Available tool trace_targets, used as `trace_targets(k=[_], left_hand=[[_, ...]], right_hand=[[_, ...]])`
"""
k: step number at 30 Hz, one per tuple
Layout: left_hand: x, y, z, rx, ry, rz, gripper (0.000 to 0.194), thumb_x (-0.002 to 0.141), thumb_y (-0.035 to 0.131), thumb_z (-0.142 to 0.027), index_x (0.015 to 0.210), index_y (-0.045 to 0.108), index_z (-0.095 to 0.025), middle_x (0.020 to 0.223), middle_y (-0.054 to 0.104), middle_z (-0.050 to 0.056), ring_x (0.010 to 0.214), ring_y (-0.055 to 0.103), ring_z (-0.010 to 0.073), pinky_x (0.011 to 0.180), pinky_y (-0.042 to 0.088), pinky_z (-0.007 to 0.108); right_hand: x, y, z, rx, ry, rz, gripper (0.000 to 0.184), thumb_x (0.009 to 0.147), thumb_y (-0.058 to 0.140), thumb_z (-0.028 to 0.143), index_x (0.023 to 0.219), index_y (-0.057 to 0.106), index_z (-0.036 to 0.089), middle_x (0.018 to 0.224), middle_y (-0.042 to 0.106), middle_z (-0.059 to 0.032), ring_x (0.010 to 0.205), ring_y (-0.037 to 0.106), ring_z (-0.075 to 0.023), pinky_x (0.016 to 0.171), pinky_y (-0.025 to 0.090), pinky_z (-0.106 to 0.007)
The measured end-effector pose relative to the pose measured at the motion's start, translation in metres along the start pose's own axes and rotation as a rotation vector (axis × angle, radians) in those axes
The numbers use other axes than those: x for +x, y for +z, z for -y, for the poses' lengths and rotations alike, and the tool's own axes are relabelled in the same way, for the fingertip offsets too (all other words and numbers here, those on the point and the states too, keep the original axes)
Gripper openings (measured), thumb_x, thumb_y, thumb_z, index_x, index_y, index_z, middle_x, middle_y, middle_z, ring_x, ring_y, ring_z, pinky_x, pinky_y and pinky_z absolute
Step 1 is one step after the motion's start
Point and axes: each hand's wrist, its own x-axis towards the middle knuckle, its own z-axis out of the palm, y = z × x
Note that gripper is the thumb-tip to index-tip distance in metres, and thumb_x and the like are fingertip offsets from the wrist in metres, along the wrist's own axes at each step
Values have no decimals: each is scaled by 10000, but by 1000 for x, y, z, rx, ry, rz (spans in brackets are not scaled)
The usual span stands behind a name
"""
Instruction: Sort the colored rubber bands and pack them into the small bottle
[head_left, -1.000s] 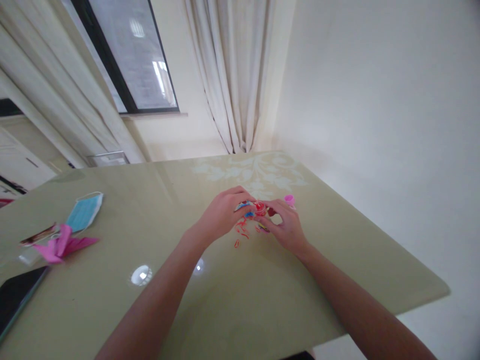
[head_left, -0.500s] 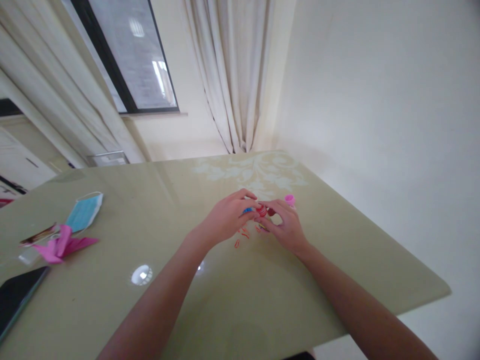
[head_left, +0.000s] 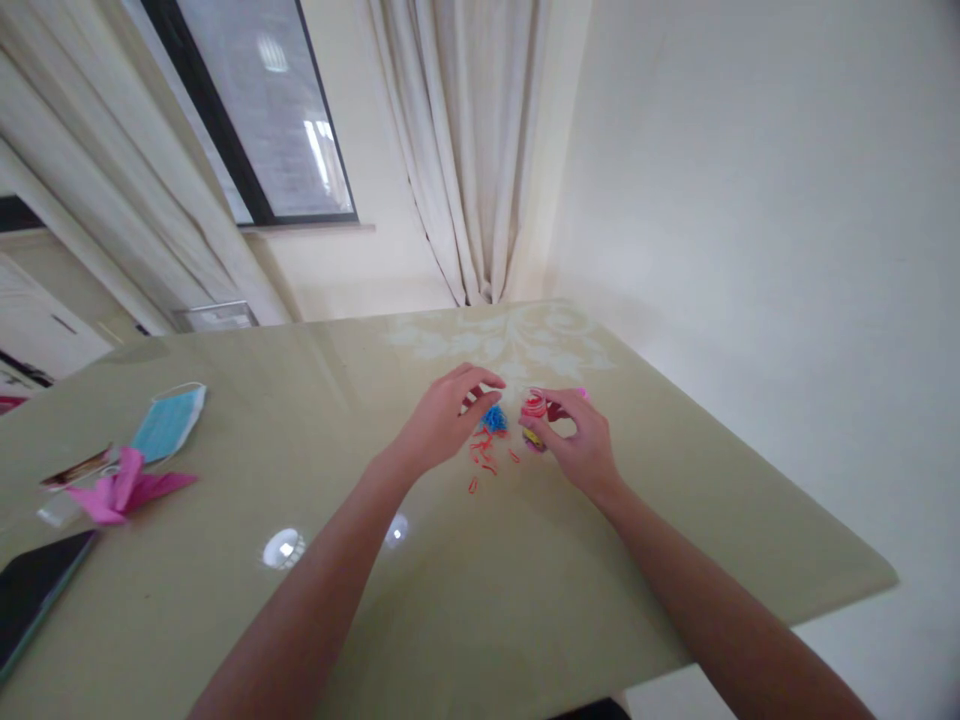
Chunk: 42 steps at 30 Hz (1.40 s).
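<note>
My right hand (head_left: pixel 577 435) grips a small clear jar (head_left: pixel 534 405) with red bands in its upper part and a yellow and purple lower part. To the left, my left hand (head_left: pixel 459 405) hovers with thumb and fingers apart, holding nothing I can see. Just below its fingertips lies a little heap of blue rubber bands (head_left: pixel 494 419). Several loose red-orange bands (head_left: pixel 484 452) are scattered on the table in front of it. A pink cap (head_left: pixel 583 393) shows only partly behind my right hand.
On the left of the glossy table (head_left: pixel 420 620) lie a blue face mask (head_left: pixel 171 422), a pink folded-paper shape (head_left: pixel 124 490) and a dark phone (head_left: pixel 41 590). A white wall (head_left: pixel 787 300) runs along the table's right side.
My left hand has come away from the jar, moving left and opening. The right hand still holds the jar, now more upright, and the blue bands are more exposed.
</note>
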Motion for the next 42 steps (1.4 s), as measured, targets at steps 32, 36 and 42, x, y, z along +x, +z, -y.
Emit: trace_targets(k=[32,36,42], left_hand=[[-9,36,52,267,-199,430,262,946,555,-178,1049,795,-204,1064,809,74,969,735,237,874,539,318],[-9,37,50,269,-216,440,222,890,619,-157,1018,792,-212,1049,814,57,973,739,228,858,533,296],[-9,34,49,264,-230,415,213,877,620,-174,970,808,-213,996,820,56,920,737,226,821,527,295]], right_hand=[[-1,0,-6,-13,63,25,394,902,791,521,1164,770,227,1007,769,-89,792,692,-212,737,596,-361],[-1,0,-7,-13,57,28,396,903,792,518,1166,768,223,1019,770,-89,785,690,-207,749,594,-362],[-1,-1,-5,-24,51,35,399,904,787,522,1167,771,223,1004,770,-88,782,690,-209,744,594,-360]])
